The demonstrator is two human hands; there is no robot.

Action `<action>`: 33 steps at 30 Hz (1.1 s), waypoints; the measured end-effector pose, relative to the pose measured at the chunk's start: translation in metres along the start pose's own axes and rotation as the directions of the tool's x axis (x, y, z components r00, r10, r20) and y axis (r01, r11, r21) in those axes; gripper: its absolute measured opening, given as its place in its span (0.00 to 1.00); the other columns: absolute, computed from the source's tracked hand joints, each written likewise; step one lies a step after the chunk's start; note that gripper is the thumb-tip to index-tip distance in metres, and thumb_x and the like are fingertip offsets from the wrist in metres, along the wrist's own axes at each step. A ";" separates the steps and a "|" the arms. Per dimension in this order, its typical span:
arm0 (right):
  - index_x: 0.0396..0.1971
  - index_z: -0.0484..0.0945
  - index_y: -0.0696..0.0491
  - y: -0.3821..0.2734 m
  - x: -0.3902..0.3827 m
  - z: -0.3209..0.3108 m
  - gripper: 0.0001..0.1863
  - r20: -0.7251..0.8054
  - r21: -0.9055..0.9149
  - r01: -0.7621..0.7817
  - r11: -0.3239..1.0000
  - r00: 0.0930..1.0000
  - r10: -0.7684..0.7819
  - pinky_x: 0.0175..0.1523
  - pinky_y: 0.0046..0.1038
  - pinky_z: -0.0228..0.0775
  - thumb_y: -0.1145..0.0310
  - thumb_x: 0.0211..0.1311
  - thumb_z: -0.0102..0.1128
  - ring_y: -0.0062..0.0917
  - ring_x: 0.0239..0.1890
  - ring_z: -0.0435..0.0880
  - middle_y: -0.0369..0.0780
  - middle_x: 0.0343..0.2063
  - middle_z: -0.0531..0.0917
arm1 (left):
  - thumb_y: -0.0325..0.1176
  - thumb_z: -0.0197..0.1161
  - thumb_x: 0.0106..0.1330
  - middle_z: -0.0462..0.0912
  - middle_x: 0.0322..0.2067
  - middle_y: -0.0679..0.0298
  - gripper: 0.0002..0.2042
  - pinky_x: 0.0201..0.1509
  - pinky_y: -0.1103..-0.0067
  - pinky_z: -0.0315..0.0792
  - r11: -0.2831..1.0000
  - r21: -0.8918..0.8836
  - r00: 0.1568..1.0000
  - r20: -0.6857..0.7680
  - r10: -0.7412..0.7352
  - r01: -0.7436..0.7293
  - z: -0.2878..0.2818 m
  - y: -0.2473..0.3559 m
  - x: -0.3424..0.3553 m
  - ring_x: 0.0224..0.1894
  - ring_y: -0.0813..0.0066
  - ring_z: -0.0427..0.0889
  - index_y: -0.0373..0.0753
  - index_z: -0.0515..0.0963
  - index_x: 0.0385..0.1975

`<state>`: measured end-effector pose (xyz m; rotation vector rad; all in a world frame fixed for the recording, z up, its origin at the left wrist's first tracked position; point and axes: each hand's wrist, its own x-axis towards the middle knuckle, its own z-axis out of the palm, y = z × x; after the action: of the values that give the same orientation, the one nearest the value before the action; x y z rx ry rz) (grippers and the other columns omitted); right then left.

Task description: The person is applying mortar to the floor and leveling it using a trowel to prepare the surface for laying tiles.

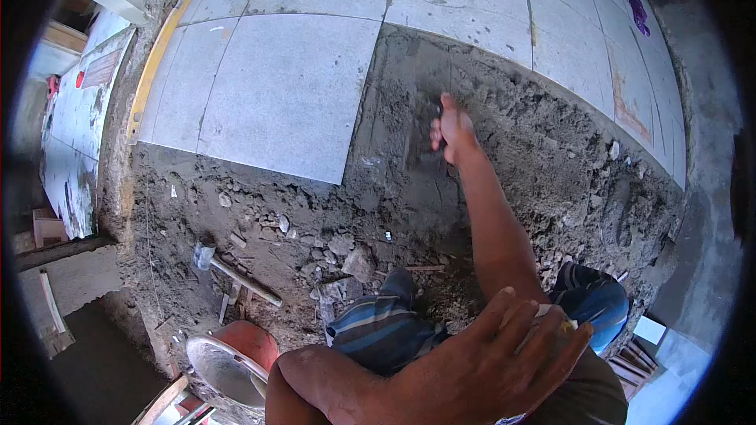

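The right fingers (435, 134) are over gray mortar (390, 102) beside pale tiles (287, 86), a mallet (242, 279) lying nearby.

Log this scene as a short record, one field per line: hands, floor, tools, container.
Left hand: in the foreground, fingers extended, palm hidden; anything held cannot be told
Right hand: stretched out over the damp mortar bed, blurred; anything held is unclear
Floor: pale grey tiles bordering the mortar along its far side
Edge: yellow bar along the tiles' left side
Tool: hammer lying on rubble-strewn ground
Container: red bucket at lower left
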<state>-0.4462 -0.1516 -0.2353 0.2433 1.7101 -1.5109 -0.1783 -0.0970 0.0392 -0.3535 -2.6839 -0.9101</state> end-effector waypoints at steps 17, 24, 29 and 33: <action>0.38 0.75 0.60 -0.031 0.013 -0.049 0.34 0.318 -0.675 0.253 0.693 0.947 -0.036 0.29 0.44 0.72 0.38 0.76 0.49 0.36 0.19 0.78 0.45 0.23 0.80 | 0.39 0.63 0.65 0.84 0.53 0.60 0.24 0.65 0.59 0.72 0.999 -0.045 0.994 -0.099 -0.035 0.031 0.017 0.030 0.023 0.54 0.63 0.82 0.45 0.79 0.63; 0.58 0.80 0.54 -0.045 0.018 -0.081 0.31 0.526 -0.849 0.502 -0.168 0.764 -0.373 0.57 0.46 0.76 0.42 0.69 0.62 0.47 0.49 0.87 0.51 0.43 0.88 | 0.39 0.61 0.66 0.86 0.49 0.56 0.24 0.60 0.60 0.73 0.999 -0.045 0.999 0.041 0.010 -0.009 0.013 0.031 0.029 0.51 0.57 0.83 0.41 0.79 0.62; 0.64 0.78 0.46 -0.107 0.061 -0.046 0.33 0.508 -0.861 0.491 -0.131 0.822 -0.258 0.64 0.49 0.73 0.39 0.69 0.59 0.49 0.59 0.83 0.50 0.57 0.84 | 0.40 0.60 0.66 0.86 0.49 0.54 0.24 0.59 0.57 0.73 1.000 0.011 0.998 -0.065 -0.025 0.026 0.025 0.017 0.044 0.50 0.54 0.85 0.38 0.78 0.61; 0.58 0.83 0.50 -0.135 0.089 -0.042 0.31 0.540 -0.838 0.534 -0.111 0.783 -0.309 0.62 0.46 0.75 0.43 0.65 0.65 0.48 0.57 0.84 0.50 0.55 0.85 | 0.41 0.61 0.65 0.85 0.51 0.51 0.25 0.61 0.55 0.73 0.996 -0.034 0.996 -0.029 -0.089 0.088 0.027 0.010 0.050 0.51 0.53 0.85 0.38 0.78 0.61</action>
<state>-0.6066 -0.1817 -0.1982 -1.3390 2.3739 -0.2186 -0.2268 -0.0654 0.0415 -0.2274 -2.6778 -0.9768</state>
